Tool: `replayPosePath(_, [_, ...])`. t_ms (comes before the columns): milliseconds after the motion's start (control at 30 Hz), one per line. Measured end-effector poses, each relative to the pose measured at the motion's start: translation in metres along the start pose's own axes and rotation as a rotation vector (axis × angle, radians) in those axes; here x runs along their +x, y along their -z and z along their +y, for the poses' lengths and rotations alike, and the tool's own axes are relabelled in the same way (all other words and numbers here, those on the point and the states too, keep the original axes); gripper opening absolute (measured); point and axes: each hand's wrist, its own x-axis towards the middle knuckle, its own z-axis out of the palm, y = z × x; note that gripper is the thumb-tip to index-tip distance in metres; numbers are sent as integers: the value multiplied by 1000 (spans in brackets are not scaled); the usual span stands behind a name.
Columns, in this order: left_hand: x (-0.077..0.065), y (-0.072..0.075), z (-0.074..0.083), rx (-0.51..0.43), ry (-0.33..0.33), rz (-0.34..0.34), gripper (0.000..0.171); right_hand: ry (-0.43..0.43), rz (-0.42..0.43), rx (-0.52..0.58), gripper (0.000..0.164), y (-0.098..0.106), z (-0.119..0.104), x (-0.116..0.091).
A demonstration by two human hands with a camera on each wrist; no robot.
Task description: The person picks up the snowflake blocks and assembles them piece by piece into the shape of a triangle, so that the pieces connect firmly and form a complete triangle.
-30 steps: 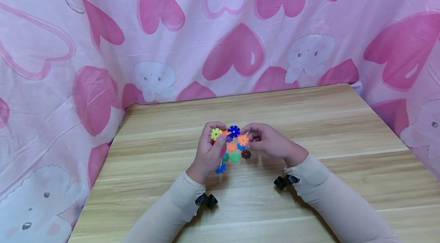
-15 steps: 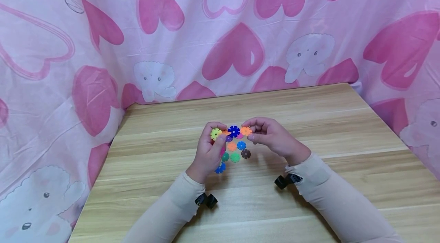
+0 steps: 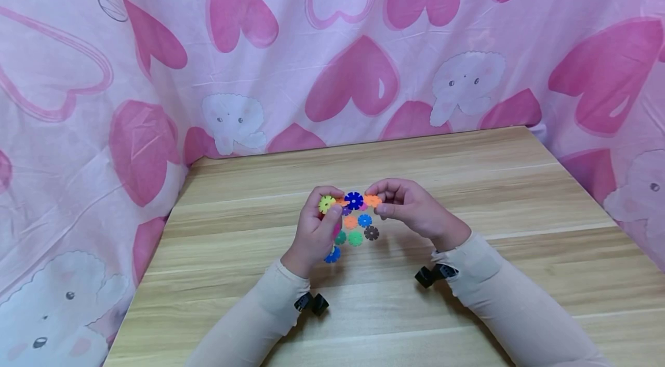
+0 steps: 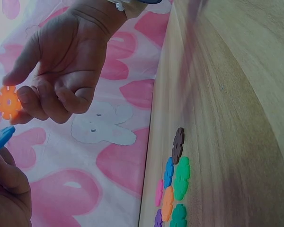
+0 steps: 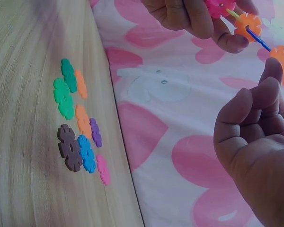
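Note:
My left hand (image 3: 313, 228) grips a chain of joined snowflake discs above the table. In it are a yellow disc (image 3: 327, 204), a pink disc (image 5: 221, 6) and, at the end, a dark blue disc (image 3: 354, 201). A lighter blue disc (image 3: 332, 254) shows below the palm. Between thumb and fingers my right hand (image 3: 415, 208) pinches an orange disc (image 3: 373, 201). Its edge is right at the dark blue disc, which appears edge-on in the right wrist view. The left fingers hide part of the chain.
Several loose discs lie on the wooden table (image 3: 467, 182) beneath the hands, among them brown (image 3: 371, 232), light green (image 3: 355, 238), blue (image 3: 365, 220) and orange (image 3: 351, 221). A pink heart-patterned curtain (image 3: 353, 78) surrounds the table's back and sides.
My right hand has moved up with the orange disc, from below right of the dark blue disc to beside it; in the last half second the disc has tilted slightly. My left hand stays nearly still.

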Motion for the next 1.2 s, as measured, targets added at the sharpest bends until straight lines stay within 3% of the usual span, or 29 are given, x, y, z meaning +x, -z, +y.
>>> replayPosePath(367, [0, 0, 2, 57, 24, -36, 23, 26, -103, 73, 31, 1, 0, -1])
replayPosePath(700, [0, 0, 6, 23, 60, -92, 22, 26, -207, 130, 25, 3, 2, -1])
replayPosePath(900, [-1, -1, 4, 47, 77, -91, 22, 0, -169, 79, 29, 3, 1, -1])
replayPosePath(1000, [0, 0, 3, 88, 86, -56, 23, -17, -134, 40, 34, 4, 0, 0])
replayPosePath(1200, [1, 3, 2, 59, 99, 19, 24, -62, -106, -61, 44, 10, 3, 2])
